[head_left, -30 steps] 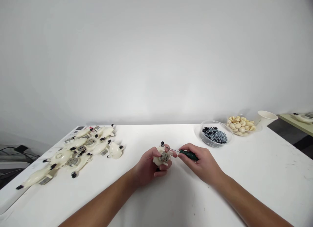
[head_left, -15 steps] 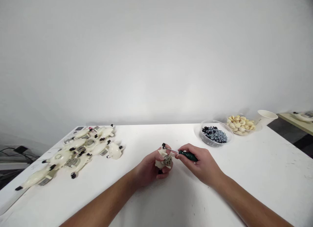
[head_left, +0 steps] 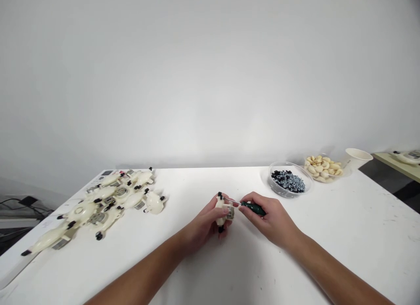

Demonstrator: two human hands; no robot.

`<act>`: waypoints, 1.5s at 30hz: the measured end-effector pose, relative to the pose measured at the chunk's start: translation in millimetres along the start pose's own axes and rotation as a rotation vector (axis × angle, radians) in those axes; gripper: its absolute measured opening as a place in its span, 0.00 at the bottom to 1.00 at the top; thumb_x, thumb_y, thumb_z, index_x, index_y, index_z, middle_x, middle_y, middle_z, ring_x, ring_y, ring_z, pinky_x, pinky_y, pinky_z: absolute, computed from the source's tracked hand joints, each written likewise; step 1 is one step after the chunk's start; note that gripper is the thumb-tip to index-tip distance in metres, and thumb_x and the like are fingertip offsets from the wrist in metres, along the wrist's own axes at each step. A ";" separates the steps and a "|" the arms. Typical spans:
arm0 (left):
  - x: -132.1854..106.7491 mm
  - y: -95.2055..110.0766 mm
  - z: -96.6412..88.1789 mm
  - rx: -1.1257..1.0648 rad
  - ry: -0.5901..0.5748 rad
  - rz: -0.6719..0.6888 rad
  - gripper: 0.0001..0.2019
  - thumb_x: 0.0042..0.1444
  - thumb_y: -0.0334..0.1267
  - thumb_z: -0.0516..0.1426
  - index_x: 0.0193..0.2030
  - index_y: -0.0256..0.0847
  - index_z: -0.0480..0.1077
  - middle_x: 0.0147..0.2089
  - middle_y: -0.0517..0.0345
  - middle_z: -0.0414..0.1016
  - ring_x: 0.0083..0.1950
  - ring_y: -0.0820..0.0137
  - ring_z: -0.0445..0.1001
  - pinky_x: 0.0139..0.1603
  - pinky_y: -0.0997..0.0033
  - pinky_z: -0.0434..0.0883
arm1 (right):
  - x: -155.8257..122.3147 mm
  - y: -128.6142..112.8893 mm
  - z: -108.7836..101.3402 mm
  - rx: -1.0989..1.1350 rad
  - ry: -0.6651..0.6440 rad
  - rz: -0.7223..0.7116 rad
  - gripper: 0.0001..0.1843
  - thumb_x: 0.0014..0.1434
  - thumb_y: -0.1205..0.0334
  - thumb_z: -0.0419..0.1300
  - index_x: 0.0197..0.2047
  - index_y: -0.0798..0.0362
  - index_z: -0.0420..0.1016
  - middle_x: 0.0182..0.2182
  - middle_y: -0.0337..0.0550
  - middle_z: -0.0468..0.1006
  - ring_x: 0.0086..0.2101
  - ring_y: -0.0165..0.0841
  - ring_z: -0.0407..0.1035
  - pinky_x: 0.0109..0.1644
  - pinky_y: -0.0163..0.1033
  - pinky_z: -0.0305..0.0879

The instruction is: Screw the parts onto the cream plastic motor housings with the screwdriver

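My left hand (head_left: 205, 226) grips a small cream plastic housing (head_left: 222, 212) with black tips and a grey metal motor part, held upright near the middle of the white table (head_left: 229, 270). My right hand (head_left: 272, 222) is closed round a green-handled screwdriver (head_left: 252, 207). The screwdriver's thin metal shaft points left and its tip meets the top of the housing. Both hands hover just above the tabletop.
A heap of several similar cream housings (head_left: 105, 204) lies at the table's left. At the back right stand a clear bowl of screws and black bits (head_left: 288, 181), a bowl of cream pieces (head_left: 323, 168) and a paper cup (head_left: 357, 158).
My left hand has turned the housing from face-on to edge-on, so the motor face now points right. The screwdriver has stayed at its top.
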State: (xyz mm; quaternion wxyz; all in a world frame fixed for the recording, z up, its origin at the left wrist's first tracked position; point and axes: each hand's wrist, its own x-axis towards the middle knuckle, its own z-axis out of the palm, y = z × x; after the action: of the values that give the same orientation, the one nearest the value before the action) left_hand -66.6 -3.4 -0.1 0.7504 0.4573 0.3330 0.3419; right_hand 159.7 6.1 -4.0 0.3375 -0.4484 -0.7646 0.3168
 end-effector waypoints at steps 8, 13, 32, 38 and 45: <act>0.5 -4.8 -0.2 0.249 -0.014 0.066 0.17 0.69 0.48 0.57 0.56 0.44 0.58 0.36 0.62 0.64 0.34 0.72 0.65 0.36 0.69 0.66 | 7.7 13.8 -6.9 0.087 -0.026 -0.086 0.10 0.71 0.53 0.60 0.46 0.46 0.80 0.39 0.40 0.83 0.39 0.37 0.75 0.43 0.39 0.67; 1.2 -8.5 -5.1 0.290 -0.048 0.048 0.19 0.68 0.50 0.57 0.57 0.43 0.57 0.33 0.65 0.64 0.31 0.73 0.65 0.35 0.70 0.65 | 10.7 20.2 -6.6 0.103 -0.009 -0.125 0.09 0.70 0.54 0.61 0.46 0.45 0.81 0.42 0.41 0.83 0.42 0.38 0.76 0.48 0.40 0.68; 1.1 -6.6 -6.1 0.163 -0.027 -0.014 0.10 0.65 0.38 0.55 0.50 0.43 0.60 0.33 0.62 0.66 0.31 0.73 0.62 0.30 0.72 0.60 | 1.0 12.0 3.2 0.003 0.084 -0.141 0.07 0.72 0.57 0.58 0.43 0.48 0.77 0.34 0.40 0.79 0.33 0.34 0.71 0.35 0.37 0.65; 1.5 -5.4 -5.3 0.167 -0.031 -0.034 0.11 0.64 0.41 0.57 0.47 0.44 0.57 0.32 0.64 0.64 0.29 0.74 0.60 0.28 0.74 0.56 | -1.4 11.7 7.1 0.003 0.091 -0.129 0.08 0.72 0.57 0.58 0.43 0.48 0.76 0.35 0.42 0.80 0.33 0.35 0.71 0.34 0.37 0.65; 2.0 -4.6 -6.8 0.209 -0.059 -0.035 0.11 0.65 0.42 0.56 0.46 0.45 0.56 0.31 0.64 0.63 0.29 0.73 0.59 0.28 0.74 0.55 | -2.2 12.4 4.7 -0.033 0.091 -0.150 0.08 0.72 0.56 0.58 0.42 0.48 0.76 0.33 0.41 0.79 0.32 0.35 0.71 0.32 0.37 0.63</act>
State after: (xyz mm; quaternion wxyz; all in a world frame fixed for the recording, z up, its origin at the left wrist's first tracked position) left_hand -70.1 -0.2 -7.1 0.7138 0.5373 0.3524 0.2785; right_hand 162.6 8.2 -17.0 0.3874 -0.4093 -0.7850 0.2572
